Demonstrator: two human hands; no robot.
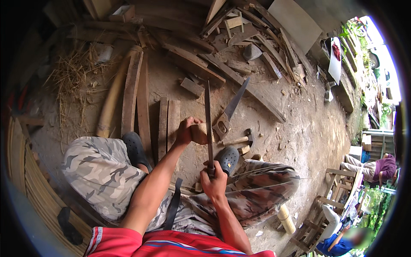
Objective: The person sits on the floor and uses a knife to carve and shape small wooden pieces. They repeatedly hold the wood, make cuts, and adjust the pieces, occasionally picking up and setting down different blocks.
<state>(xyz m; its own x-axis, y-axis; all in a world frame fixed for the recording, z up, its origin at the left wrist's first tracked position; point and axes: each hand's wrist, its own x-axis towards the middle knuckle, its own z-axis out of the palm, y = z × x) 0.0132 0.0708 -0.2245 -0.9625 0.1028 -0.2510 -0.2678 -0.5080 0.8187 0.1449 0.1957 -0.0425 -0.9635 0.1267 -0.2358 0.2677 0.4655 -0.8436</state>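
Your two hands are both occupied. Your left hand (185, 132) clasps a wooden block (198, 134) from its left side, fingers curled over the far edge. Your right hand (214, 182), nearer your body, is wrapped in a fist around the grip of a long, dark, narrow tool (209, 113).

The relation that matters is between those two: the block lies ahead of your right hand and slightly to its left, between your left hand and the tool. The tool's long axis runs almost straight away from you, crossing the block's right-hand side, with its tip well past both hands. Your left hand is the nearer one to the block. Seen from above, it is hard to tell whether the tool presses on the block or passes just over it.

Just beyond your right hand is a shoe (227, 159), with a hammer (236, 140) lying past it, a little to the right. Farther ahead, a saw (234, 105) lies to the right of the tool, its blade slanting away from you. Just left of your left hand, two short planks (173, 118) point away from you; an offcut (192, 88) lies beyond that hand.
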